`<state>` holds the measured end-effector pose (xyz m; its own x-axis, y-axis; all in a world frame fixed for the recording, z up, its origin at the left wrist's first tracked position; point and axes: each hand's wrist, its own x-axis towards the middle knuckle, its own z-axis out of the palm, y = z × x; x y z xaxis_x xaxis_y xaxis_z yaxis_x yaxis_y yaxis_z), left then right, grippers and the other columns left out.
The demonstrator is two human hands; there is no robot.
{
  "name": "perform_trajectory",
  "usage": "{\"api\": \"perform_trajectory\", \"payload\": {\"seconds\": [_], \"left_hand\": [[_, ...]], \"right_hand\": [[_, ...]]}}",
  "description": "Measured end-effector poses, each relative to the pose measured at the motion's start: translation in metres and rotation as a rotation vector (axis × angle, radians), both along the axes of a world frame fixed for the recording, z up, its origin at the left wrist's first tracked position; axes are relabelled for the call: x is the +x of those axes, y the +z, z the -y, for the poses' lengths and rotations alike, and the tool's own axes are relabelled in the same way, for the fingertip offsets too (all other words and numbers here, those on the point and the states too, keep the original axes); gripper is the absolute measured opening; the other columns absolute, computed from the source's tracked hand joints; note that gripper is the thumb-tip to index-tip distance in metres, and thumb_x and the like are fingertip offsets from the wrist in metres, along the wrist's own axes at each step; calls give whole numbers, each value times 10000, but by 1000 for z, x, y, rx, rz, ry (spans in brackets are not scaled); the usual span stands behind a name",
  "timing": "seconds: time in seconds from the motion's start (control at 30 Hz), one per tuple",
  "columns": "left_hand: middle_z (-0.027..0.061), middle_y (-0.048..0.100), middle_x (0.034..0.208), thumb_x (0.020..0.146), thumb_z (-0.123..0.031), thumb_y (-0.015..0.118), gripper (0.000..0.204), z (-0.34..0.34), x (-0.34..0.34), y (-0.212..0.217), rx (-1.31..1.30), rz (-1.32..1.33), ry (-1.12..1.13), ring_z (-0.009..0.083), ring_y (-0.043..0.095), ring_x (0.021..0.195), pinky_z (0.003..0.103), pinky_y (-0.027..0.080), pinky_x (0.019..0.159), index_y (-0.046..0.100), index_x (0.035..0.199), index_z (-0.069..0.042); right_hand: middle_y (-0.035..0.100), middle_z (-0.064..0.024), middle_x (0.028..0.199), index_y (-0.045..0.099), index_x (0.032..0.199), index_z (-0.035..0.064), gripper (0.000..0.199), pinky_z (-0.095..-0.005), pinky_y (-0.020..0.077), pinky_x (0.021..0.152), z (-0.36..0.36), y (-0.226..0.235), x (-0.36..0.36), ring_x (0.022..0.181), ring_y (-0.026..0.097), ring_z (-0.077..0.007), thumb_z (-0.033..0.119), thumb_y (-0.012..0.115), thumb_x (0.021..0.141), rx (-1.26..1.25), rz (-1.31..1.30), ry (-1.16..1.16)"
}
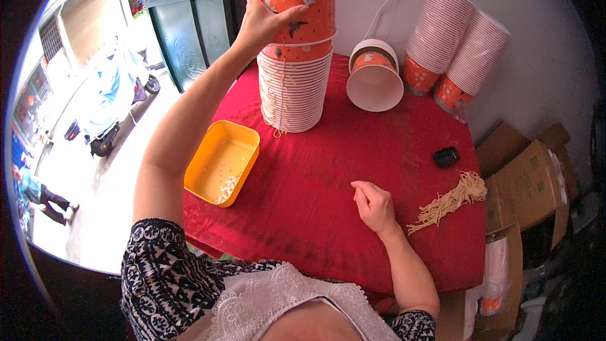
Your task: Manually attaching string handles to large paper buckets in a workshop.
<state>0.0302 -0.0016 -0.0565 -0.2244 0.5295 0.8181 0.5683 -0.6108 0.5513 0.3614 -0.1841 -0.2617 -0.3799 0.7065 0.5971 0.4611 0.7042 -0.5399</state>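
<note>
My left hand is raised at the far side of the table, thumb and fingers wrapped round the top orange paper bucket. That bucket is upside down, on a tall stack of nested paper buckets with white rims. Pale string hangs down the stack's front, its end reaching the red cloth. Over the middle of the table, my right hand has its fingers curled closed; what is in them, if anything, is hidden. Right of it lies a bundle of cream strings.
A yellow tray with small white bits stands on the red tablecloth. Two loose paper buckets lie near the wall, beside two more stacks. A small black object sits at right. Cardboard boxes stand beyond the table edge.
</note>
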Motion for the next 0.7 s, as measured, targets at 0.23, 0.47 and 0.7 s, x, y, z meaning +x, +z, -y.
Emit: {"api": "perform_trajectory", "payload": {"seconds": [0.23,0.47,0.7], "left_hand": [[170,580,1084,656,-393,875,931,-5,-2,-4,-35,88,-119,228,629,921,311,533,783,354,1255,93],[213,566,1151,661,-386,871,995,-4,-12,-8,-93,98,-32,236,605,1027,315,501,881,302,1320,95],[200,554,1158,650,-358,879,965,1,12,-5,-25,72,-34,246,589,1051,325,490,903,334,1302,98]], "right_hand": [[655,-208,837,663,926,37,151,-467,511,672,-12,42,39,774,642,-391,146,566,887,-140,240,-541],[659,-216,938,665,972,33,216,-455,506,760,-9,81,157,889,643,-382,185,529,902,-201,389,-917],[644,-271,983,625,1093,-24,378,-509,499,795,-12,36,224,918,611,-451,294,496,932,-497,596,-933]]}}
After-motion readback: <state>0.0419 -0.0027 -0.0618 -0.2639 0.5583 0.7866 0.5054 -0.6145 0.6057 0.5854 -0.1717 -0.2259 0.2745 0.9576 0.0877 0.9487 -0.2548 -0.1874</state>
